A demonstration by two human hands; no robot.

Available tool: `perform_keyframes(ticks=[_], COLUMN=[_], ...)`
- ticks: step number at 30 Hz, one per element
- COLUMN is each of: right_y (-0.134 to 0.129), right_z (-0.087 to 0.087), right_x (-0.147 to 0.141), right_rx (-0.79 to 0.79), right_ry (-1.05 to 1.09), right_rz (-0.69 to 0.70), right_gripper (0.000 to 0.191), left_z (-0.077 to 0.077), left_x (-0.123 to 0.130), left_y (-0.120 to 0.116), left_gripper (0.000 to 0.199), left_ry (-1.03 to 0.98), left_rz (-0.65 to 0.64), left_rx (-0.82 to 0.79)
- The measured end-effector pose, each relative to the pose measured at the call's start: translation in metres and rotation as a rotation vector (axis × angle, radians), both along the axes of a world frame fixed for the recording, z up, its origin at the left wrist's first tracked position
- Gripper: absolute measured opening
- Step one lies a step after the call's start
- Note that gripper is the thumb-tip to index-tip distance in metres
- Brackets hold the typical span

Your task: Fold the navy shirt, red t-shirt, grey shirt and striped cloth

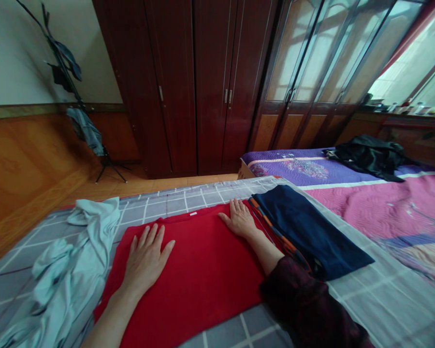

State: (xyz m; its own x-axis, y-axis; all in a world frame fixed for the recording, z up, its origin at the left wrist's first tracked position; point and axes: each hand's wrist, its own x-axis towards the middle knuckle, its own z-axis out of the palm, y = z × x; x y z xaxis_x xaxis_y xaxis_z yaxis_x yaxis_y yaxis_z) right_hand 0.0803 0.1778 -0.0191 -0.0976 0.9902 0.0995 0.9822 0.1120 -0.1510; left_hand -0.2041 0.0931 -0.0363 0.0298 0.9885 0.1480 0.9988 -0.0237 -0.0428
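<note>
At the left wall stands one coat stand (63, 67) hung with clothing; then come dark red wardrobe doors (177, 92), glazed cabinet doors (333, 53) and a bright window (420, 77). In front spreads a bed (188, 198) with a grey, white-checked sheet. On it, one crumpled pale garment (90, 251) runs down from near the far left corner. One red garment (203, 270) lies flat across the middle, its collar near the far edge. Two hands press on it: the left hand (145, 256) and, farther up, the right hand (240, 221), each grip flattened, fingers extended, grasping nothing. Toward the right edge lies one folded navy garment (308, 232) over orange-patterned cloth (287, 245). Beyond, a second bed (369, 208), purple and pink, bears one dark heap (371, 152).
</note>
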Motion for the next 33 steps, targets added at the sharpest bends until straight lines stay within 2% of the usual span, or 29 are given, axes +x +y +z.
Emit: perform_keyframes(ticks=[3, 5, 8, 9, 10, 15, 18, 20, 22, 24, 26, 29, 33], right_y=[-0.010, -0.022, -0.034, -0.034, -0.032, -0.015, -0.019, -0.033, -0.057, -0.088, -0.124, -0.174, -0.217], right_z=[0.003, 0.004, 0.003, 0.002, 0.002, 0.008, 0.021, 0.033, 0.046, 0.056, 0.060, 0.052, 0.027], right_x=[-0.012, -0.028, -0.046, -0.047, -0.046, -0.020, -0.013, -0.013, -0.014, -0.012, -0.005, 0.015, 0.044], right_rx=[0.020, 0.035, 0.008, -0.009, -0.020, 0.021, 0.053, 0.077, 0.090, 0.036, -0.101, -0.277, -0.271], right_ry=[0.002, 0.029, 0.082, 0.085, 0.082, 0.085, 0.114, 0.131, 0.303, 0.692, 1.142, 1.560, 1.859], right_rz=[0.006, 0.134, 0.409, 0.435, 0.413, 0.109, 0.042, 0.034, 0.051, 0.078, 0.049, -0.189, -0.513], right_gripper=[0.083, 0.084, 0.085, 0.084, 0.082, 0.068, 0.064, 0.065, 0.062, 0.057, 0.054, 0.052, 0.040], left_z=[-0.002, -0.003, -0.004, -0.004, -0.003, -0.001, 0.000, 0.001, 0.003, 0.004, 0.005, 0.003, 0.000], left_x=[-0.002, -0.003, -0.003, -0.003, -0.003, -0.002, -0.002, -0.002, -0.002, -0.002, -0.002, -0.002, -0.003], left_y=[0.001, 0.002, 0.003, 0.003, 0.003, 0.002, 0.002, 0.002, 0.001, 0.000, 0.000, 0.000, 0.001], left_gripper=[0.062, 0.063, 0.063, 0.063, 0.063, 0.064, 0.064, 0.064, 0.064, 0.064, 0.063, 0.063, 0.064], left_ry=[0.011, 0.017, 0.018, 0.013, 0.008, -0.028, -0.051, -0.059, -0.066, -0.078, -0.089, -0.090, -0.086], left_rz=[0.041, 0.043, 0.049, 0.051, 0.052, 0.047, 0.046, 0.040, 0.034, 0.031, 0.029, 0.027, 0.026], left_rx=[-0.010, -0.015, -0.020, -0.022, -0.024, -0.021, -0.014, -0.010, -0.006, -0.005, -0.001, 0.005, 0.013])
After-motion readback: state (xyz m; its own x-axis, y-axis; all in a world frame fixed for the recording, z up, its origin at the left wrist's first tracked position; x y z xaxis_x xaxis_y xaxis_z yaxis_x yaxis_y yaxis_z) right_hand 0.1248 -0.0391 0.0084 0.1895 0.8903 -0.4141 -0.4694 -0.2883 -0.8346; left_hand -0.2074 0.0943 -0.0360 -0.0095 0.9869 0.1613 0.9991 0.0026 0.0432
